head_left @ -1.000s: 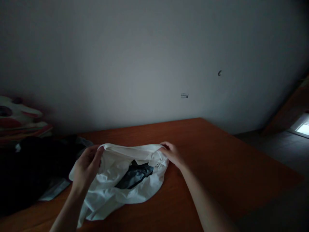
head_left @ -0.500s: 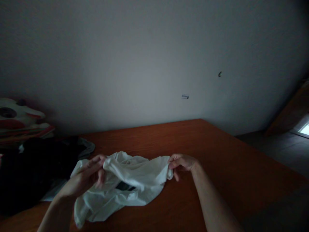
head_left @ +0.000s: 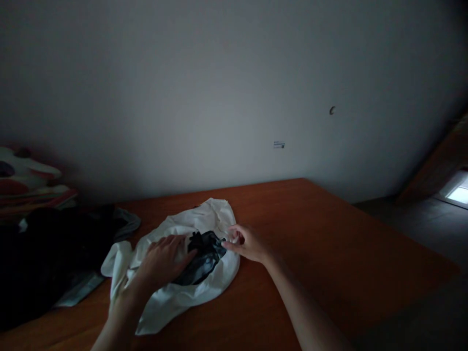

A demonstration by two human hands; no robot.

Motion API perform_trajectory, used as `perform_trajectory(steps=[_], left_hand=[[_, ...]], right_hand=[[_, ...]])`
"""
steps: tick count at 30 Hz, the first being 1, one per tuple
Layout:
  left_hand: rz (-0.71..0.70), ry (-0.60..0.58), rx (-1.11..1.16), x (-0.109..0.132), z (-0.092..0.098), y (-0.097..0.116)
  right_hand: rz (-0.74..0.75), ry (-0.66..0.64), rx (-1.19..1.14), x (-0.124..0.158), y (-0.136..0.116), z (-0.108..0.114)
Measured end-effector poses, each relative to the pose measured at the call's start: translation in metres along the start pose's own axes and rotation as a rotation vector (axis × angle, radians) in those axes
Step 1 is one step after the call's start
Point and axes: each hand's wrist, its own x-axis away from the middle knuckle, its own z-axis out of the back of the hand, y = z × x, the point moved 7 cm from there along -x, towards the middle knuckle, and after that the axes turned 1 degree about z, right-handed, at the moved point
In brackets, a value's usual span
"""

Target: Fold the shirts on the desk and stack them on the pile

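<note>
A crumpled white T-shirt (head_left: 214, 214) lies on the wooden surface, with a dark printed patch (head_left: 204, 263) facing up in its middle. My left hand (head_left: 164, 258) rests over the shirt's left part, fingers stretched out and the thumb reaching onto the print. At the shirt's right side is my right hand (head_left: 244, 242), its thumb apart from the bent fingers beside the print's edge. Whether its fingertips touch the fabric is hard to tell in the dim light.
Black clothing (head_left: 73, 239) is heaped on the left, with grey fabric (head_left: 127, 222) at its edge. Behind it sits a white and red plush-like thing (head_left: 29, 170). The reddish-brown wooden surface (head_left: 303, 229) meets a pale wall (head_left: 219, 97) at the back.
The lifted edge of the shirt has been let go and now lies toward the back, baring more of the dark print. Both hands have moved closer together over the shirt.
</note>
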Motion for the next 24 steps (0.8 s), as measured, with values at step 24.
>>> perform_trajectory(steps=[24], left_hand=[[0.320, 0.286, 0.296, 0.004, 0.011, -0.041]], right_hand=[[0.306, -0.103, 0.162, 0.011, -0.043, -0.029]])
